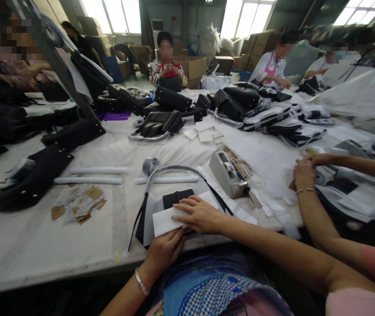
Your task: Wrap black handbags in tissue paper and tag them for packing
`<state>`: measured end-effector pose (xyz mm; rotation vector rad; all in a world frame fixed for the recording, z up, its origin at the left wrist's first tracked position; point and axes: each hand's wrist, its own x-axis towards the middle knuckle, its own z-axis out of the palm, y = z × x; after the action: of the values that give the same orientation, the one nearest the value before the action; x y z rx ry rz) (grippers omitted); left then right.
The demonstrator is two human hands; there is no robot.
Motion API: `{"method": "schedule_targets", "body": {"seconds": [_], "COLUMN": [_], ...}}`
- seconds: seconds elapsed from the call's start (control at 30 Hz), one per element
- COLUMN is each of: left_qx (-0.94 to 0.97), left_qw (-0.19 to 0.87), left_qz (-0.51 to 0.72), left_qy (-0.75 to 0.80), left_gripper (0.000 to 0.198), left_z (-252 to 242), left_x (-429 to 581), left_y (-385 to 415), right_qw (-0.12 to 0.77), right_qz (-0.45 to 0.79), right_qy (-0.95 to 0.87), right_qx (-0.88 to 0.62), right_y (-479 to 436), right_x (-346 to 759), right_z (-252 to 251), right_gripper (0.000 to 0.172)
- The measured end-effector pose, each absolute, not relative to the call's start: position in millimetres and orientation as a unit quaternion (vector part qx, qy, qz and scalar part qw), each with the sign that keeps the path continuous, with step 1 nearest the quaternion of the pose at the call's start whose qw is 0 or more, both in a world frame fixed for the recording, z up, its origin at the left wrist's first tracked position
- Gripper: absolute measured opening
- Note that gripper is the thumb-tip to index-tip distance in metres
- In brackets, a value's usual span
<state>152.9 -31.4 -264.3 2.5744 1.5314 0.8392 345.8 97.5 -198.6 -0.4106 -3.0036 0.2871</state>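
Observation:
A black handbag (140, 228) lies on the table before me, its wrapped handle (174, 168) arching away from me. White wrapping and a folded white foam sheet (166, 221) cover part of it, next to a black strap piece (177, 198). My right hand (202, 214) rests flat on the foam sheet with fingers stretched out. At the bag's near edge my left hand (166, 250) is closed, fingers together and bent over the edge; their tips are partly hidden.
A tape dispenser (228, 173) stands right of the bag. White rolls (88, 180) and small packets (78, 204) lie left. Black bags (32, 175) stand at far left; more are piled behind. A co-worker's hands (304, 175) handle another bag at right. Several people sit across.

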Motion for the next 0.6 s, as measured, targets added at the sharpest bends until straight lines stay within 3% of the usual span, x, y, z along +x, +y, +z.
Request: {"method": "schedule_targets", "body": {"seconds": [0.43,0.6], "left_qx": [0.825,0.828], "left_qw": [-0.017,-0.058], "left_qz": [0.275,0.272], "left_qy": [0.494,0.486], "left_gripper": [0.032,0.032], "left_z": [-268,-271], "left_x": [153,153], "left_y": [-32,-30], "right_qw": [0.061,0.115], "right_qz": [0.096,0.125], "right_qy": [-0.987,-0.976], "right_qx": [-0.114,-0.136], "right_y": [95,93], "right_x": [341,347], "right_z": [-200,-218], "right_gripper": [0.042,0.043]}}
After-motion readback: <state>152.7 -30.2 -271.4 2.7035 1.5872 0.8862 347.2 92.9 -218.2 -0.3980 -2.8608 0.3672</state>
